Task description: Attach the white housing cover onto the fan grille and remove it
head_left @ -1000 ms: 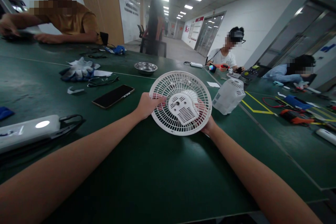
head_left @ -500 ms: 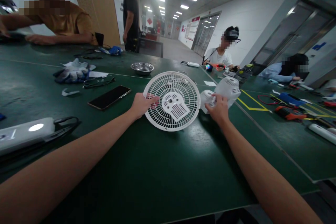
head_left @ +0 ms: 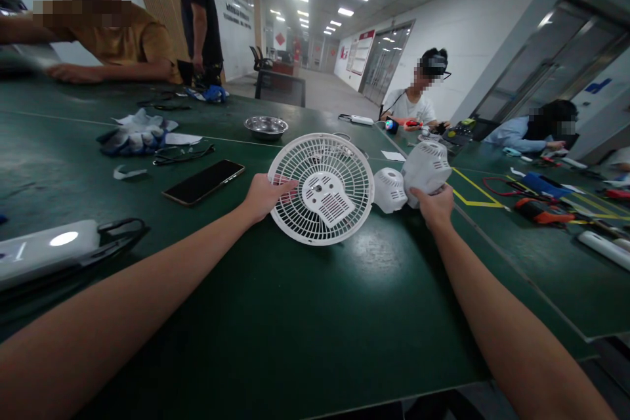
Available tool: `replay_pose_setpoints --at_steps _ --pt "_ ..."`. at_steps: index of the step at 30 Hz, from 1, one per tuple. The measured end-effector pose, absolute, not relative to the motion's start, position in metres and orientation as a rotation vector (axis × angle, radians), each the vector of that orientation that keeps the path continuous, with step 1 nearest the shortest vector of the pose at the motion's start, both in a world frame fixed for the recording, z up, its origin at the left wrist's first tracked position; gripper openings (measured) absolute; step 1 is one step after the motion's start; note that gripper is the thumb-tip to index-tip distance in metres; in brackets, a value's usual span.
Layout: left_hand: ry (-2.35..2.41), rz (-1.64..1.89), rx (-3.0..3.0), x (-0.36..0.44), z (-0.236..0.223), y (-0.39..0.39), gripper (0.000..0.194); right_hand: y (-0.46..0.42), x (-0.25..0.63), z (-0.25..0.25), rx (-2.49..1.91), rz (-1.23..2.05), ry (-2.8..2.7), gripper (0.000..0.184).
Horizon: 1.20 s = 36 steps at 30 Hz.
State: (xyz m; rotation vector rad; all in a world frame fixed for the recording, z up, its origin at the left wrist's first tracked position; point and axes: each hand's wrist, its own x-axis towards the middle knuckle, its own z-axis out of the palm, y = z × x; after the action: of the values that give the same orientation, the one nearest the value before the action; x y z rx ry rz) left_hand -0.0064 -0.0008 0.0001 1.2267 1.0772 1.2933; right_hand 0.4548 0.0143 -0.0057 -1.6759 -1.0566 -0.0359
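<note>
My left hand [head_left: 264, 197] pinches the left rim of a round white fan grille [head_left: 322, 189], thumb on its near face. The grille is tilted toward me, its slotted hub plate [head_left: 329, 197] facing up. Just right of the rim sits a small white vented cover [head_left: 390, 190], like a motor housing. My right hand [head_left: 436, 205] grips the lower front of a larger white plastic housing [head_left: 426, 167] with vents on top. Its fingers are partly hidden behind that housing.
A phone [head_left: 204, 182], a pair of work gloves [head_left: 138, 132] and a steel bowl [head_left: 266, 126] lie on the green table [head_left: 275, 328]. At left is a white power bank-like device [head_left: 54, 251]. An orange tool [head_left: 546, 211] lies at right. Several people are around.
My right hand left the grille, set the small vented cover beside it, then moved right onto the larger housing. My left hand keeps its hold. A standing person moved left.
</note>
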Motion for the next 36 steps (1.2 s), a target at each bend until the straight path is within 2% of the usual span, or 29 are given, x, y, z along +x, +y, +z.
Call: replay_pose_setpoints --at_steps 4,10,18,27,36 --pt "1.125 1.310 1.201 -0.004 0.002 -0.002 0.014 0.013 0.440 0.016 -1.602 -0.178 -0.880 0.084" --pt "1.085 1.308 1.204 -0.003 0.002 -0.002 0.014 0.007 0.404 0.033 -1.385 -0.176 -1.021 0.083" --pt "1.119 1.290 1.218 -0.002 0.005 -0.003 0.012 -0.001 0.368 0.014 -1.666 -0.029 -1.167 0.086" --pt "1.115 1.276 1.212 -0.002 0.010 -0.008 0.012 0.005 0.435 0.021 -1.546 -0.065 -1.063 0.086" --pt "1.083 1.303 1.199 -0.004 0.001 0.001 0.015 0.003 0.476 0.016 -1.654 -0.048 -1.100 0.081"
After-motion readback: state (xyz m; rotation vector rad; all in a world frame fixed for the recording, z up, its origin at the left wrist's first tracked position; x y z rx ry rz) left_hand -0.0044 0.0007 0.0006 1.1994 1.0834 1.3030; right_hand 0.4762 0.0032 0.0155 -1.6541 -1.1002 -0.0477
